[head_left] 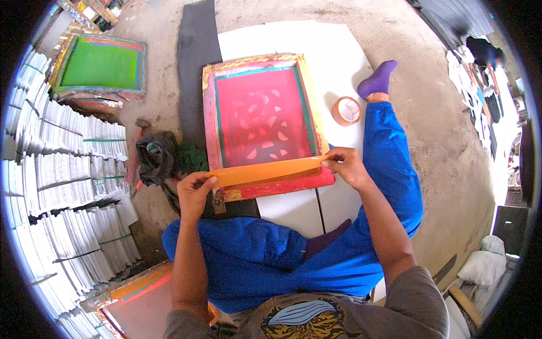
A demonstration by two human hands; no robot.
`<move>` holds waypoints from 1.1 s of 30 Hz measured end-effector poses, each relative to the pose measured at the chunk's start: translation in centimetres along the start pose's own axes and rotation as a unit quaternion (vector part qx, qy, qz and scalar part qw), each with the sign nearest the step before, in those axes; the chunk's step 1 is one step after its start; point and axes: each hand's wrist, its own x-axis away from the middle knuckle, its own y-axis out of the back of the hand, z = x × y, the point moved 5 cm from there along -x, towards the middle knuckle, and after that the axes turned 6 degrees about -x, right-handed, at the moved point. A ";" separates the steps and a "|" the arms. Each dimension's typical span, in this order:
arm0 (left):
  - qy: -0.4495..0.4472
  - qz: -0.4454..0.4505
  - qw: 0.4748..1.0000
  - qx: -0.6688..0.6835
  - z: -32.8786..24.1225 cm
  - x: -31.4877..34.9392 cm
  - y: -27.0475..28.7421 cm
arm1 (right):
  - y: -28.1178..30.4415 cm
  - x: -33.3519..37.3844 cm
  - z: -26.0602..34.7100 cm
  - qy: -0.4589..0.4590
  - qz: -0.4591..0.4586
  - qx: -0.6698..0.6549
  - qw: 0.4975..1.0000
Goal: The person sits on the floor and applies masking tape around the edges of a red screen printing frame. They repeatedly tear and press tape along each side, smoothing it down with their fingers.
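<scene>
A strip of orange-brown tape [268, 172] is stretched between my two hands, over the near side of a wooden screen-printing frame [309, 101]. My left hand [193, 192] pinches one end by the frame's near left corner. At the near right corner, my right hand [345, 166] pinches the other end. The frame's red-pink mesh [254, 93] has pale half-round shapes in it, with teal edging inside the wood. A metal hinge or plate [218, 199] sits at the near left corner. To the right stands a roll of brown tape [345, 111].
White boards [293, 212] and a dark strip [196, 73] lie under the frame. My legs [389, 164] in blue trousers flank it. Bundled paper stacks [73, 186], a black bag [158, 155] and a green screen frame [101, 63] are at left. Another screen [141, 311] lies near left.
</scene>
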 end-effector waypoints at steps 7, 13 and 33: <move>0.099 0.012 0.994 -0.035 1.6 -1.2 -0.7 | -0.7 0.1 -1.0 -0.106 -0.040 -0.012 0.994; 0.163 0.017 0.976 -0.141 2.7 -2.3 -1.1 | -1.3 -0.4 -1.5 -0.124 -0.073 0.017 0.989; 0.203 0.001 0.964 -0.171 3.9 -2.6 -1.2 | -1.9 -1.0 -0.6 0.007 -0.082 0.068 0.994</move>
